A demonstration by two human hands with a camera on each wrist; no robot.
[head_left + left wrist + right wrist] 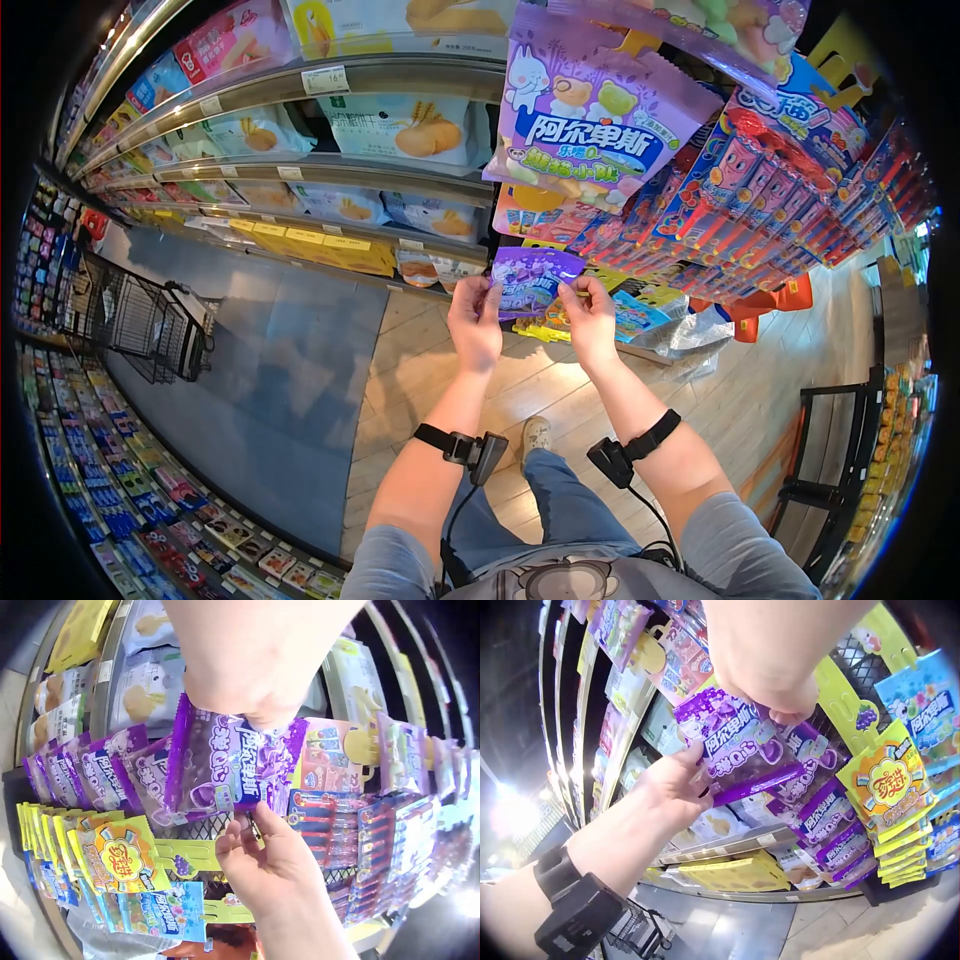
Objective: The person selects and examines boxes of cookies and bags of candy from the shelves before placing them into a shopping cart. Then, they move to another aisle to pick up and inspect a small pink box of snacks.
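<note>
A small purple candy bag (535, 280) with a white-lettered label is held up between both hands, in front of similar bags on the rack. My left hand (476, 322) pinches its left edge; in the right wrist view the left hand's (667, 791) thumb lies on the front of the bag (739, 746). My right hand (592, 318) grips the opposite edge, and in the left wrist view its (270, 862) fingertips meet the corner of the bag (217, 769). The near hand's fingers are partly hidden in each wrist view.
More purple bags (829, 817) and yellow bags (889, 780) hang beside the held one. A large purple display bag (600, 120) hangs above. Shelves with biscuit packs (400, 130) run to the left. A shopping cart (150, 315) stands at the far left; a black rack (825, 480) is at the right.
</note>
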